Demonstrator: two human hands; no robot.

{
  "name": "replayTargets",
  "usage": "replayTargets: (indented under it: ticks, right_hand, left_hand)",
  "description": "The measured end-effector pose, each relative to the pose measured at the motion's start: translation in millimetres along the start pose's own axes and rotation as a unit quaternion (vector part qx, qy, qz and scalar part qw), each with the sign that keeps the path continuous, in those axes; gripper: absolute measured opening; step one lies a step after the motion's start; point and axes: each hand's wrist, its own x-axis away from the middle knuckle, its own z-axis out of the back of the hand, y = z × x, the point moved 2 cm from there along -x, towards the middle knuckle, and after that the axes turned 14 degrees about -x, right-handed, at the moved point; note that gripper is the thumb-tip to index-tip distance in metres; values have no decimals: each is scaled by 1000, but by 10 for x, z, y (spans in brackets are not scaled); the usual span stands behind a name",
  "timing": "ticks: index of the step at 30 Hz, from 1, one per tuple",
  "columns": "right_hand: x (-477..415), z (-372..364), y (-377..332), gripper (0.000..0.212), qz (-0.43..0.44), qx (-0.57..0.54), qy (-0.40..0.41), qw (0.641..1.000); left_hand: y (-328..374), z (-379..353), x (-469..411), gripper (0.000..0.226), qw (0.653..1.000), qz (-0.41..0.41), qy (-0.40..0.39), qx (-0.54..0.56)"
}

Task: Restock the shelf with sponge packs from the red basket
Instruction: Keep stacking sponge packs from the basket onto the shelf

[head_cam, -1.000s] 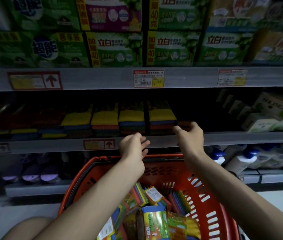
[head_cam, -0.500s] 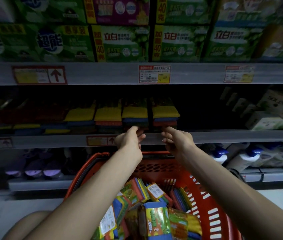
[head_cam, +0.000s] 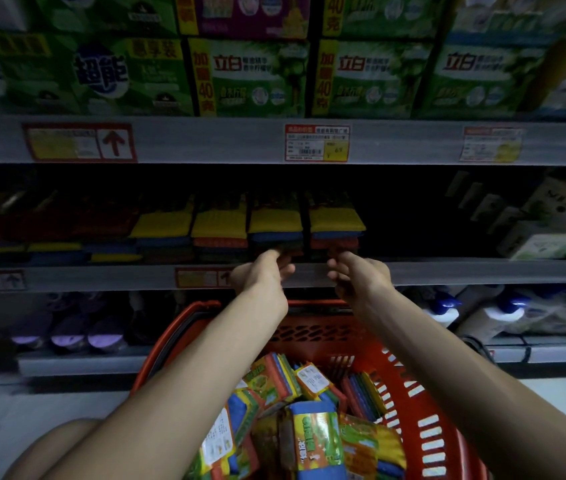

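Knee: a bare knee [head_cam: 53,452] is seen at the lower left, beside the basket.
Basket: the red basket [head_cam: 426,427] is placed nearest the viewer, below both forearms, on the floor side of the shelf.
Packs in basket: loose sponge packs [head_cam: 312,441] are piled inside the basket, tilted at mixed angles, printed wrappers uppermost.
Left hand: the left hand [head_cam: 262,275] is held at the shelf lip, fingers curled inward and loosely closed; nothing is seen gripped in it. Its fingertips are at the base of a stacked pack; contact cannot be confirmed.
Right hand: the right hand [head_cam: 361,275] is held just beside the left, apart from it, fingers bent and part open; no item is seen in it.
Shelf: the middle shelf [head_cam: 482,271] is fronted by a grey rail, crossed by both hands.
Packs on shelf: stacked packs [head_cam: 274,223] are set in a row on the shelf, yellow layers on top, directly behind the hands.
Space: a dark stretch of the shelf is noted to the right of the last stack.
Upper shelf: green boxes [head_cam: 250,77] are ranged above, with a price tag [head_cam: 316,143] fixed on the rail below them.
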Motion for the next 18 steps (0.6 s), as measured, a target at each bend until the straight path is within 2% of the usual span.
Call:
replayTargets:
  ticks: [6,10,18]
  right_hand:
    - [-30,-23,-14,9,8,22,-14,1000]
    - [7,-59,-1,11,17,39,-26,999]
    - [21,-72,-8,11,26,54,-32,998]
  left_hand:
    - [17,-1,-37,12,1000,-8,-2,-13]
    - [5,-13,-77,10,999,-9,-19,-31]
    - [-11,-5,-74,14,999,-30,2,-28]
